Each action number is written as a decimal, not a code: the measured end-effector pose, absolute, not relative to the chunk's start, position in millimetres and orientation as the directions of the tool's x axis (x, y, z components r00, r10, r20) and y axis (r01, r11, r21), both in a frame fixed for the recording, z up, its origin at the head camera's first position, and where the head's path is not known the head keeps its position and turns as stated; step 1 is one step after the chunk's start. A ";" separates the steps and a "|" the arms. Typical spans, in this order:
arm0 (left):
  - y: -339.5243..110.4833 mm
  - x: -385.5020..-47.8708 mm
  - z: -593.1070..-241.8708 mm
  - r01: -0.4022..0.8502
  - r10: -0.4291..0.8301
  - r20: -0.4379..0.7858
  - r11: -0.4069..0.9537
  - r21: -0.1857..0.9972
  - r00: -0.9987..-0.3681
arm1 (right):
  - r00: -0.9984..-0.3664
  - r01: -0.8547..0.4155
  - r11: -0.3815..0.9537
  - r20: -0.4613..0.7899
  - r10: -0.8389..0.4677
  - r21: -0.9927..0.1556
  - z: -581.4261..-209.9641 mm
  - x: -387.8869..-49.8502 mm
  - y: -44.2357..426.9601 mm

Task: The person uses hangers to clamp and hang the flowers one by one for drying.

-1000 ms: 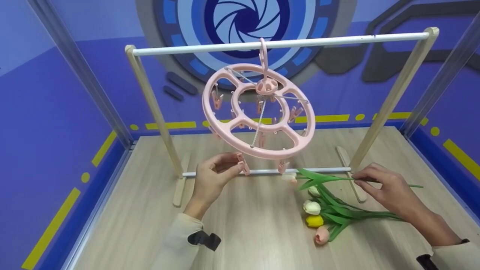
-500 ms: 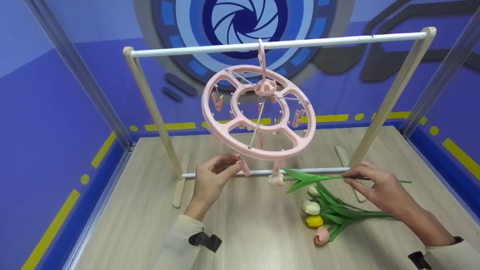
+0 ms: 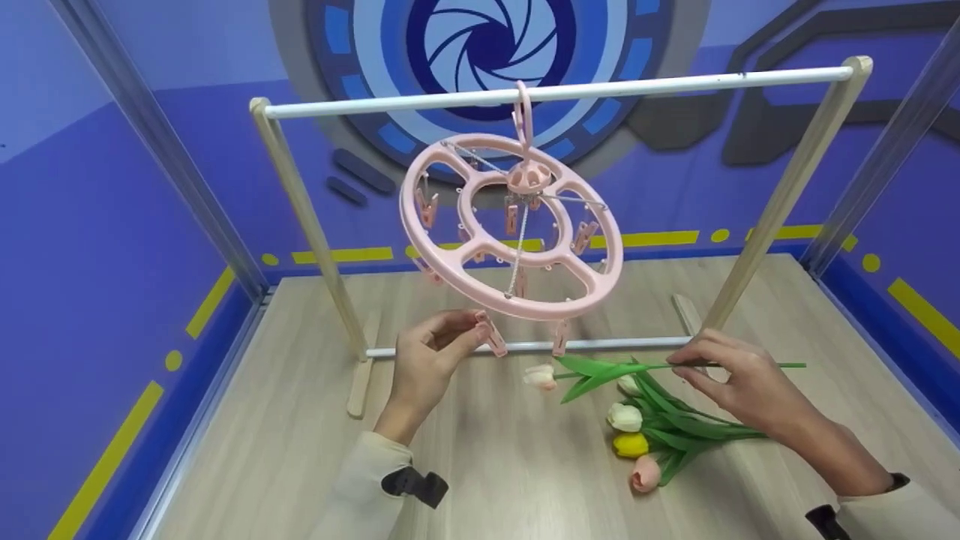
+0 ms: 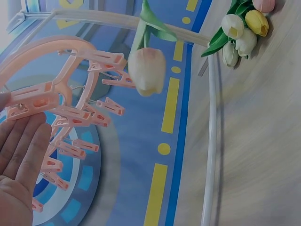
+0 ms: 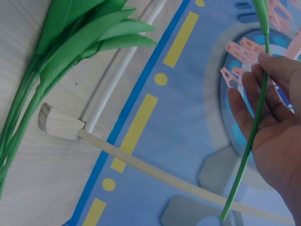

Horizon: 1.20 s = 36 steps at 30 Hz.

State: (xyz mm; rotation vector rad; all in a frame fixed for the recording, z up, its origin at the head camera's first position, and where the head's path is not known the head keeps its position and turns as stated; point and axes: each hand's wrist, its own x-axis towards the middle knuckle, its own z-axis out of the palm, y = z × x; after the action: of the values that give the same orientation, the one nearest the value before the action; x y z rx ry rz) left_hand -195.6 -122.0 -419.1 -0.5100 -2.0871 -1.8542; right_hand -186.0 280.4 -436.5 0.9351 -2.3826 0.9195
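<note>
My left hand (image 3: 427,367) pinches a pink clothespin (image 3: 492,334) that hangs from the front rim of a round pink drying hanger (image 3: 457,266). In the left wrist view that clothespin (image 4: 33,100) lies between thumb and fingers. My right hand (image 3: 739,379) pinches the green stem of a pale white-pink tulip (image 3: 540,377), held nearly level with its bloom toward the left. The bloom (image 4: 147,70) is apart from the held clothespin. Another clothespin (image 3: 560,337) dangles just above the tulip. The right wrist view shows the stem (image 5: 256,127) running across the palm.
Several tulips, including a yellow one (image 3: 630,445) and a pink one (image 3: 645,475), lie on the wooden table (image 3: 517,480). The hanger hooks over the white top rail (image 3: 660,86) of a wooden-legged rack. A lower rail (image 3: 630,344) crosses behind my hands.
My right hand has carried the tulip leftward, its bloom passing below the dangling clothespin toward my left hand. The left hand keeps its pinch almost in place. The hanger has swung slightly.
</note>
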 end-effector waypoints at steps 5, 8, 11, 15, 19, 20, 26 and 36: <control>-118.9 -196.0 -417.9 0.471 0.063 0.467 0.088 0.878 -0.882 | -0.687 -0.717 0.549 0.568 -0.452 -0.430 -441.7 -185.6 271.8; -117.1 -195.3 -417.3 0.478 0.072 0.473 0.086 0.874 -0.878 | -0.699 -0.708 0.553 0.547 -0.461 -0.439 -441.3 -186.1 265.8; -114.8 -194.7 -416.7 0.482 0.081 0.476 0.090 0.872 -0.876 | -0.706 -0.703 0.553 0.530 -0.470 -0.447 -439.5 -186.5 259.8; -111.1 -194.4 -416.9 0.499 0.090 0.492 0.090 0.862 -0.866 | -0.696 -0.715 0.536 0.534 -0.481 -0.449 -437.2 -187.2 252.2; -106.8 -193.7 -417.9 0.518 0.091 0.511 0.096 0.850 -0.855 | -0.660 -0.748 0.501 0.560 -0.501 -0.435 -434.4 -188.7 245.0; -105.5 -193.4 -417.9 0.521 0.091 0.513 0.099 0.848 -0.853 | -0.650 -0.757 0.493 0.566 -0.507 -0.429 -433.7 -189.3 243.1; -97.4 -191.2 -417.5 0.528 0.105 0.518 0.113 0.842 -0.849 | -0.648 -0.761 0.475 0.552 -0.525 -0.441 -427.6 -191.8 233.3; -85.2 -190.2 -417.0 0.517 0.134 0.502 0.117 0.848 -0.854 | -0.592 -0.804 0.445 0.600 -0.538 -0.393 -421.3 -196.3 220.1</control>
State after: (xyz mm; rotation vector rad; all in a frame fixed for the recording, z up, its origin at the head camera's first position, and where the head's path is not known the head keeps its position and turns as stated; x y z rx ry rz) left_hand -190.2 -85.2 -417.0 -0.6378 -2.0976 -1.7961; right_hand -196.3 220.1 -421.3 1.1359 -2.3125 0.9384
